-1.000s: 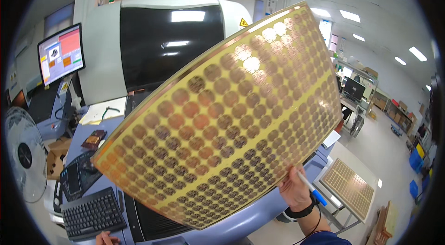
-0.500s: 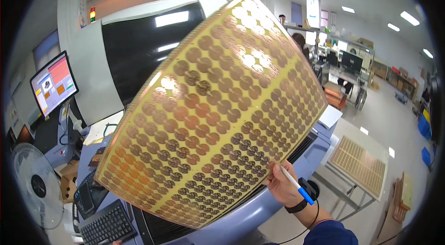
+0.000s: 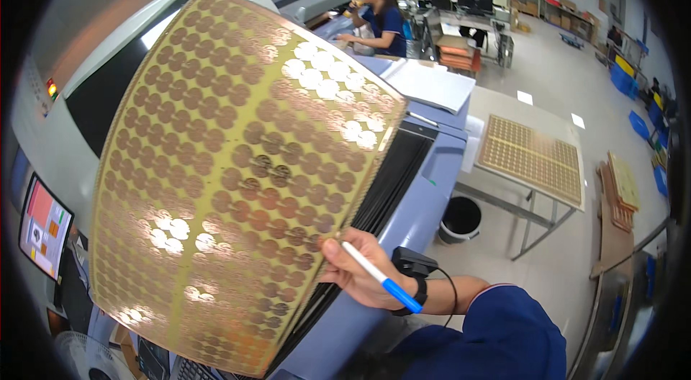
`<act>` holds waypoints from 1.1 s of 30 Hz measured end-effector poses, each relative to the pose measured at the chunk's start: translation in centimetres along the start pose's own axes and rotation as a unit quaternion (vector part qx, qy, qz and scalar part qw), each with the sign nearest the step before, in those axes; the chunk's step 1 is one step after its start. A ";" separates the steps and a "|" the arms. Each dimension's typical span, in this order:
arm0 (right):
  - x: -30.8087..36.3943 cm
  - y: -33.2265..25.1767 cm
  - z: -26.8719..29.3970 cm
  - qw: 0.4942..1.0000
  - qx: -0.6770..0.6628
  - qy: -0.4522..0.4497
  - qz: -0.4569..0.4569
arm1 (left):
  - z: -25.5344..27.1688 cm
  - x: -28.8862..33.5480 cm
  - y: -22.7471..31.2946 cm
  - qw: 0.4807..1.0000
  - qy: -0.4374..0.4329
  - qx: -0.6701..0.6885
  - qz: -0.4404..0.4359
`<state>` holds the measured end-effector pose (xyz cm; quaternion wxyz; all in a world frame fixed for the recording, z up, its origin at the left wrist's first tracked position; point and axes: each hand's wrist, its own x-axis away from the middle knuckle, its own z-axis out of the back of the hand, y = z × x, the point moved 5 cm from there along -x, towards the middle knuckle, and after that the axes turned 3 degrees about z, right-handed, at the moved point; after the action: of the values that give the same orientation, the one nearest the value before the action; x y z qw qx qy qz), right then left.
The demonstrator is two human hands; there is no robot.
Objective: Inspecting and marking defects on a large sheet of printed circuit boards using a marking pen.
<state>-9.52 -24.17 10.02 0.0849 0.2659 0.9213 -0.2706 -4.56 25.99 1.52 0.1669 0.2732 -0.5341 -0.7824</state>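
Note:
A large, thin circuit board panel (image 3: 237, 128), yellowish with rows of round copper patterns, is held up and tilted, filling the left and middle of the view. My right hand (image 3: 363, 272) grips its right edge, thumb on the front face. The same hand also holds a white marker pen with a blue cap (image 3: 381, 276), slanting down across the fingers. Bright reflections lie on the copper. My left hand does not show.
Behind the panel stands a white machine (image 3: 93, 70) with a dark window and blue-grey bed (image 3: 439, 157). A similar panel (image 3: 533, 153) lies on a table at right, a black bucket (image 3: 461, 219) beside it. A monitor (image 3: 47, 229) is at left. A co-worker (image 3: 381, 20) sits farther back.
The view has swung right. The panel has turned and shifted left in the picture, still in my right hand with the marker pen. More of the right arm and the co-worker now show.

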 end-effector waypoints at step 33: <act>-13.0 11.4 -0.8 0.713 0.630 -0.308 0.019 | -0.4 0.4 0.5 0.995 0.020 0.080 -0.055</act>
<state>7.55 -21.33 9.42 0.1819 0.1774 0.4551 -0.8534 -4.66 25.31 1.74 0.1116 0.3302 -0.5757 -0.7397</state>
